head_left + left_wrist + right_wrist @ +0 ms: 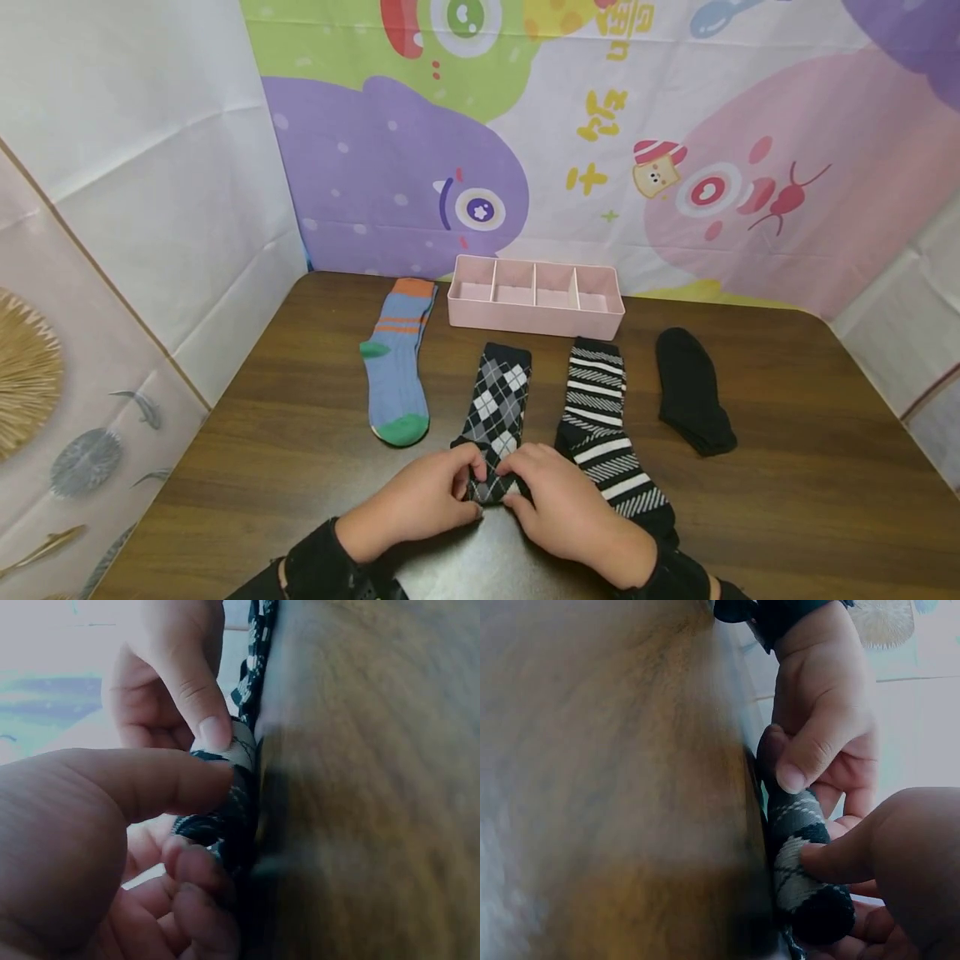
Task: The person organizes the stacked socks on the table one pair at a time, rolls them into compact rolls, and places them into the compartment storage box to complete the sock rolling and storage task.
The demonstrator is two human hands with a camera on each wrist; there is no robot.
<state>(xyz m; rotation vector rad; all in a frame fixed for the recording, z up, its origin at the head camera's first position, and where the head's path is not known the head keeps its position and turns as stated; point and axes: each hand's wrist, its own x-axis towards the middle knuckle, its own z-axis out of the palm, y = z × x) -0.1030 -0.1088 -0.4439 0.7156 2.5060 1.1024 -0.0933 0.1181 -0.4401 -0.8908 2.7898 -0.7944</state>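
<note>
A black, grey and white argyle sock [498,392] lies lengthwise on the table, its near end folded or rolled into a thick edge. My left hand [416,500] pinches the left side of that edge between thumb and fingers. At the right side, my right hand [566,508] pinches it the same way. The right wrist view shows the rolled part [799,862] as a fat bundle at the table surface, with both thumbs on it. In the left wrist view the bundle [240,742] is partly hidden by fingers. A black-and-white striped sock [600,417] lies beside my right hand.
Left of the argyle sock lies a blue sock [397,358] with orange and green parts. A plain black sock [693,392] is at the right. Behind them a pink box [532,318] with several compartments stands near the table's back edge, before a printed cloth [585,225].
</note>
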